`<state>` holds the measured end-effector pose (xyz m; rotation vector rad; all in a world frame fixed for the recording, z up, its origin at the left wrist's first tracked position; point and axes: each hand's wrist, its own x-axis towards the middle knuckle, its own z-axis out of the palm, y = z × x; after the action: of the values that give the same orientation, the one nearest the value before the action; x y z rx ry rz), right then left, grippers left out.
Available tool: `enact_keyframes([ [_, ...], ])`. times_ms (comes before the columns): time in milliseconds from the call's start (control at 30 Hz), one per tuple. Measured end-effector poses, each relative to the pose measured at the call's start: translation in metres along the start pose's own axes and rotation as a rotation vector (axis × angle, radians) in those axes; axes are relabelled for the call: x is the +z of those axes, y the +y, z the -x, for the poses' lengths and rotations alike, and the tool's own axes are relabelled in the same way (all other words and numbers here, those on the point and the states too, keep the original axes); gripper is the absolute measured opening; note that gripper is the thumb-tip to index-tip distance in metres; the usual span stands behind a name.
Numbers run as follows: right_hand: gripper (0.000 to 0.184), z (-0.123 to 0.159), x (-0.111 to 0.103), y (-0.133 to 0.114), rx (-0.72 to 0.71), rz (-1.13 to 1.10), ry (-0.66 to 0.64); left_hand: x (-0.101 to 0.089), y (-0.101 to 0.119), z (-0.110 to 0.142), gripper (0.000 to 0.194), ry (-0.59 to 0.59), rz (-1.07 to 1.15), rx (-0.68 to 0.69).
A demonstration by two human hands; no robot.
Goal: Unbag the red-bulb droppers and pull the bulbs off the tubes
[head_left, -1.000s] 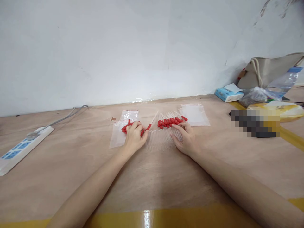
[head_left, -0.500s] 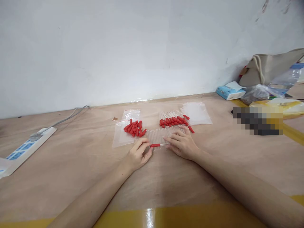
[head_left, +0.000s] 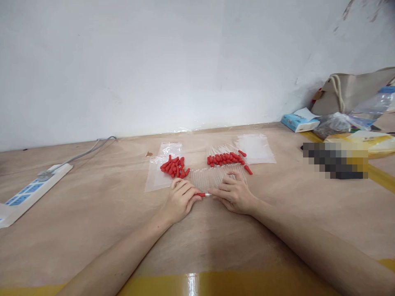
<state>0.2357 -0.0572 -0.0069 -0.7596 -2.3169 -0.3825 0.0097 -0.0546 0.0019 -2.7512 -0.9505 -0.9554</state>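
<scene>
My left hand [head_left: 182, 200] is closed on a red rubber dropper bulb [head_left: 200, 195], its fingertips covering part of it. From the bulb a clear glass tube [head_left: 208, 195] runs to the right, pinched by my right hand [head_left: 233, 193]; most of that tube is hidden under the fingers. Just beyond both hands lies a row of clear glass tubes [head_left: 203, 176], side by side. Behind the row are several droppers with red bulbs [head_left: 224, 158], their pale stems pointing to the wall. A pile of loose red bulbs [head_left: 173, 166] rests left of them on a plastic bag [head_left: 157, 179].
More clear bags [head_left: 257, 149] lie at the back right. On the left is a power strip [head_left: 33, 193] with a grey cable. A tissue pack [head_left: 299, 121], a grey bag [head_left: 348, 90] and a blurred-out dark object [head_left: 336, 160] are on the right.
Both hands have come slightly nearer to me with the bulb and tube. My left fingers now cover more of the bulb, and the hands are closer together.
</scene>
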Motion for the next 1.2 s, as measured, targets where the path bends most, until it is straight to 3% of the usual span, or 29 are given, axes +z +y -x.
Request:
enact_keyframes([
  [233,0.028,0.003,-0.002,-0.001,-0.027,-0.007,-0.041,-0.005,0.003,0.0,0.015,-0.082,-0.001,0.029],
  [733,0.032,0.006,-0.008,0.004,-0.047,-0.052,-0.02,-0.003,-0.001,0.005,0.013,-0.063,0.025,0.074],
  [833,0.028,0.01,-0.01,0.014,0.024,-0.02,0.008,-0.005,-0.009,0.009,0.017,0.047,0.086,-0.028],
  [1000,0.023,0.012,-0.006,0.026,0.472,0.179,0.171,-0.012,-0.023,0.007,0.017,0.333,0.122,-0.339],
  [1200,0.02,0.011,0.001,0.026,0.586,0.312,0.085,-0.014,-0.05,0.005,0.027,0.478,0.12,-0.665],
])
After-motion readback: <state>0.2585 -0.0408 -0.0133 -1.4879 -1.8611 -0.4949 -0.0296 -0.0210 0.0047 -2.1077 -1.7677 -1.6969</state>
